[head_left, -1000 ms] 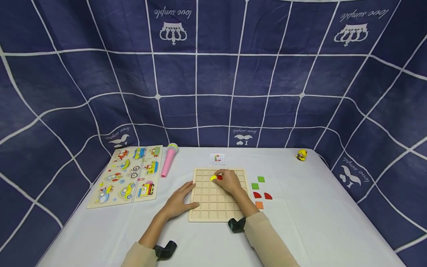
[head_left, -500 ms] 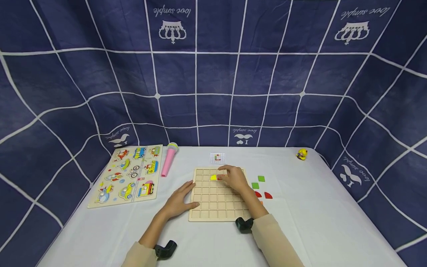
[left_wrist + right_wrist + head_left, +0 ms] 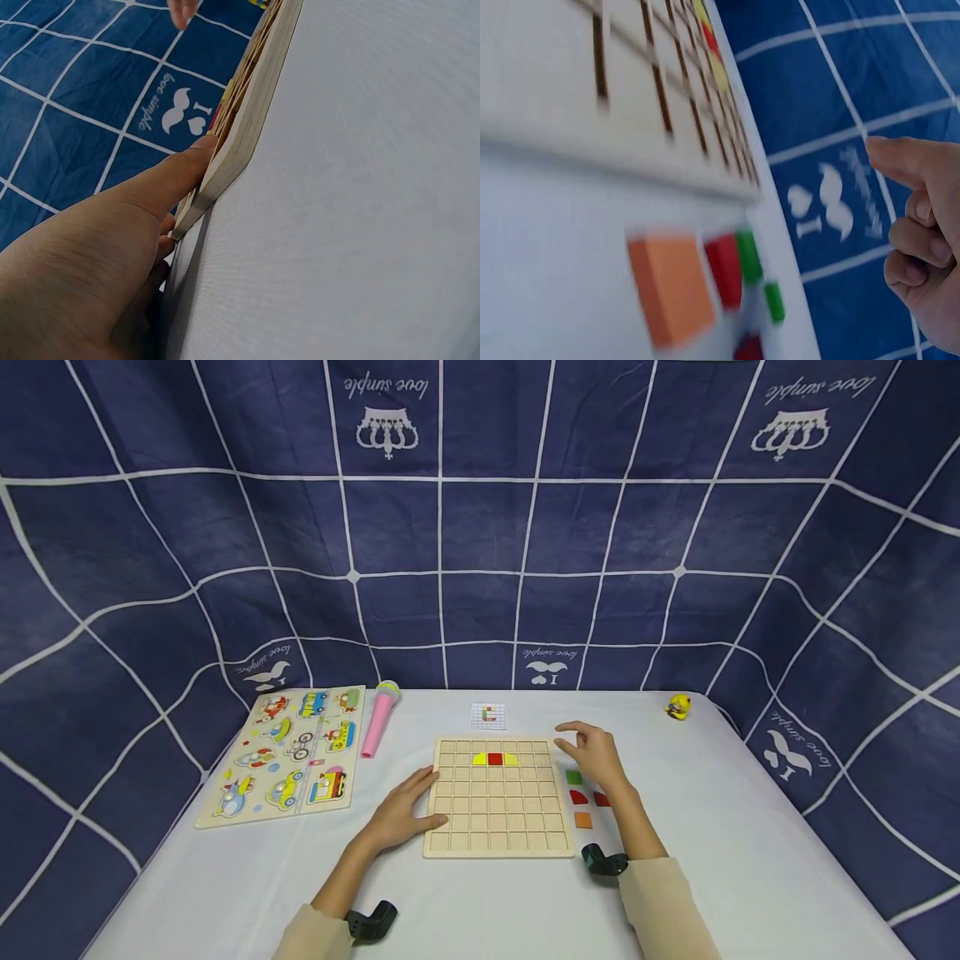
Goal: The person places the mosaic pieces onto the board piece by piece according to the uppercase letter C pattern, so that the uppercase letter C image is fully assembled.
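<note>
The wooden grid board (image 3: 498, 820) lies on the white table. In one of its upper rows a red square (image 3: 495, 759) sits between a yellow rounded piece on the left (image 3: 479, 760) and a yellow rounded piece on the right (image 3: 511, 760). My left hand (image 3: 401, 812) rests along the board's left side, its thumb touching the edge. Past the board's upper right corner, my right hand (image 3: 597, 757) hovers holding nothing, index finger and thumb apart. Below it lie a green square (image 3: 573, 777), two red quarter-round pieces (image 3: 578, 797) and an orange square (image 3: 582, 820). Another green piece (image 3: 774, 302) shows in the right wrist view.
A small pattern card (image 3: 489, 716) lies behind the board. To the left are a pink toy microphone (image 3: 380, 720) and a picture puzzle board (image 3: 288, 760). A small yellow figurine (image 3: 678, 707) stands at the back right, before a dark blue checked cloth.
My right hand has left the board and moved right, uncovering the red square and the right yellow piece in their cells. The left hand has stayed in place.
</note>
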The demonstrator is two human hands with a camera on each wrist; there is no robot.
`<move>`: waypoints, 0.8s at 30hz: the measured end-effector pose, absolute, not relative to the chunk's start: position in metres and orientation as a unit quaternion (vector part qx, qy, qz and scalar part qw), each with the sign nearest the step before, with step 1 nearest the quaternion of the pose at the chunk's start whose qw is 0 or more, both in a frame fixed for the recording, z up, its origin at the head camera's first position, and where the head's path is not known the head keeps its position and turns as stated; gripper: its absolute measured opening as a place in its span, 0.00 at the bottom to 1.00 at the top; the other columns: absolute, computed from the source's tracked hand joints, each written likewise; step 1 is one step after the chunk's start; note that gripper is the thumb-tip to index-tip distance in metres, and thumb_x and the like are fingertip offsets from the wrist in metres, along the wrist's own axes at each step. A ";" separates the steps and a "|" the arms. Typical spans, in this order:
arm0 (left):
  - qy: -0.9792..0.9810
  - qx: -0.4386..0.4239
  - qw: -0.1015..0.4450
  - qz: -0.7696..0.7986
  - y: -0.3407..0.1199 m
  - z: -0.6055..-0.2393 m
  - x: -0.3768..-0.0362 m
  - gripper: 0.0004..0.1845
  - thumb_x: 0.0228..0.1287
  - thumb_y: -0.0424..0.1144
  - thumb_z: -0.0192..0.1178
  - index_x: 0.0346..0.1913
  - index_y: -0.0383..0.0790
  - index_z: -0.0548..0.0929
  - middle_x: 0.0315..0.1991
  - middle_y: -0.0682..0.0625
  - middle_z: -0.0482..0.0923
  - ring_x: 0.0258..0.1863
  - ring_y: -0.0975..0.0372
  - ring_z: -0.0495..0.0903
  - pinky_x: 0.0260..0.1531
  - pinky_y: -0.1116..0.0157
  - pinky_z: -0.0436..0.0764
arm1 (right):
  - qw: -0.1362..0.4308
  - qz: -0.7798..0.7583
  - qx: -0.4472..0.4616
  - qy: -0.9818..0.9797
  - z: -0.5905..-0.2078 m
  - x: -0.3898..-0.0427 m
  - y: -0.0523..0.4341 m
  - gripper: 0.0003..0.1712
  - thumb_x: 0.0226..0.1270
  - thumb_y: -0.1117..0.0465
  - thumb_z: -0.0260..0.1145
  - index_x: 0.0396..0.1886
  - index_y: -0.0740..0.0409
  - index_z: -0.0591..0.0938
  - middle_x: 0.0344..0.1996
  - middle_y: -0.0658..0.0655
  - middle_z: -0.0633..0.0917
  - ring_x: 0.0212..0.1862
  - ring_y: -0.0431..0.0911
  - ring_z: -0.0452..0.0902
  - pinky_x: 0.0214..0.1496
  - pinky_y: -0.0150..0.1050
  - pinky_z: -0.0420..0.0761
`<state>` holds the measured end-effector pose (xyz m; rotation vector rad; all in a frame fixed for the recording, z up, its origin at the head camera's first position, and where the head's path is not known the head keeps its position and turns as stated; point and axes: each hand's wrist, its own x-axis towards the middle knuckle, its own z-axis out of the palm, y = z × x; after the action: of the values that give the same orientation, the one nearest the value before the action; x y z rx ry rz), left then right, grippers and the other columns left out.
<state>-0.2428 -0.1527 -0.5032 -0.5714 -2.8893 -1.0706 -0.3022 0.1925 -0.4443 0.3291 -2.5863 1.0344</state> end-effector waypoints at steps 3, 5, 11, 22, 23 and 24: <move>-0.921 -0.184 0.006 -0.343 -0.153 -0.503 -0.243 0.45 0.50 0.57 0.66 0.68 0.39 0.63 0.70 0.45 0.55 0.68 0.48 0.53 0.62 0.45 0.56 | 0.159 0.356 0.083 -0.917 -0.451 -0.302 0.211 0.15 0.55 0.60 0.70 0.43 0.57 0.84 0.09 0.49 0.62 0.15 0.41 0.53 0.15 0.33 0.56; -0.921 -0.185 0.007 -0.342 -0.153 -0.503 -0.243 0.45 0.50 0.57 0.66 0.68 0.39 0.63 0.70 0.45 0.55 0.68 0.48 0.53 0.62 0.45 0.56 | 0.150 0.350 0.069 -0.922 -0.457 -0.301 0.222 0.16 0.54 0.60 0.71 0.43 0.58 0.84 0.10 0.49 0.63 0.15 0.41 0.54 0.15 0.33 0.56; -0.921 -0.183 0.004 -0.343 -0.153 -0.505 -0.243 0.45 0.50 0.57 0.66 0.68 0.40 0.63 0.70 0.46 0.54 0.68 0.49 0.52 0.62 0.45 0.56 | 0.113 0.337 0.054 -0.933 -0.477 -0.300 0.246 0.18 0.53 0.61 0.71 0.45 0.59 0.83 0.10 0.50 0.63 0.16 0.42 0.54 0.16 0.34 0.56; -0.921 -0.182 0.003 -0.346 -0.153 -0.503 -0.243 0.45 0.50 0.57 0.66 0.68 0.40 0.62 0.70 0.45 0.54 0.68 0.48 0.52 0.62 0.44 0.56 | 0.060 0.314 0.015 -0.947 -0.489 -0.301 0.255 0.19 0.53 0.58 0.71 0.45 0.60 0.83 0.14 0.52 0.68 0.20 0.45 0.61 0.22 0.36 0.62; -0.920 -0.182 0.004 -0.346 -0.153 -0.503 -0.243 0.45 0.50 0.57 0.66 0.68 0.40 0.62 0.70 0.45 0.54 0.68 0.47 0.52 0.62 0.44 0.55 | 0.063 0.313 0.015 -0.947 -0.489 -0.301 0.255 0.18 0.53 0.58 0.71 0.44 0.60 0.84 0.14 0.52 0.68 0.20 0.45 0.61 0.22 0.36 0.61; -0.921 -0.181 0.003 -0.346 -0.153 -0.503 -0.243 0.45 0.50 0.57 0.66 0.68 0.40 0.62 0.70 0.45 0.54 0.68 0.48 0.52 0.62 0.44 0.55 | 0.067 0.312 0.015 -0.948 -0.490 -0.301 0.255 0.18 0.53 0.57 0.71 0.43 0.60 0.84 0.14 0.52 0.68 0.20 0.45 0.61 0.22 0.36 0.61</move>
<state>-0.2432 -0.1527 -0.5029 -0.5686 -2.8864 -1.0844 -0.3008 0.2549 -0.4900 0.0457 -2.8571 0.9403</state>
